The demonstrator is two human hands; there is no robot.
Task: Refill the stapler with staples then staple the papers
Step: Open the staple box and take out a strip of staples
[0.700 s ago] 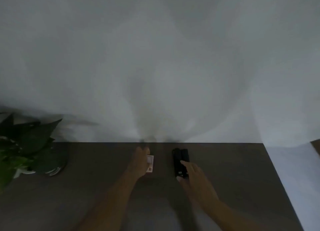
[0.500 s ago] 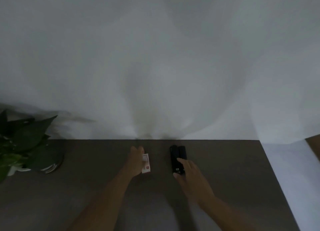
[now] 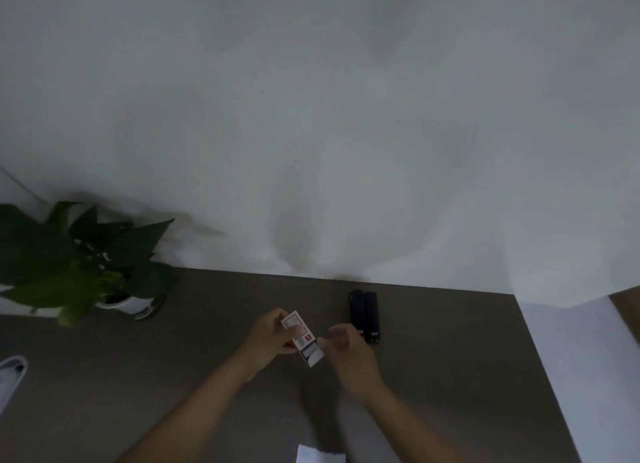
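A small white staple box (image 3: 300, 336) with red print is lifted off the brown table (image 3: 450, 376), and its inner tray sticks out at the lower right end. My left hand (image 3: 268, 339) grips the box's sleeve. My right hand (image 3: 344, 350) pinches the protruding tray end. The black stapler (image 3: 365, 315) lies flat near the wall, just right of my right hand and untouched. A corner of white paper (image 3: 320, 455) shows at the bottom edge of the view.
A potted green plant (image 3: 79, 254) in a white pot stands at the back left. A white object (image 3: 10, 376) lies at the left edge. The table ends at the right against a pale floor (image 3: 581, 358). A white wall rises behind.
My left hand has lifted the staple box off the table and drawn it nearer. My right hand has left the stapler and taken hold of the box's tray end.
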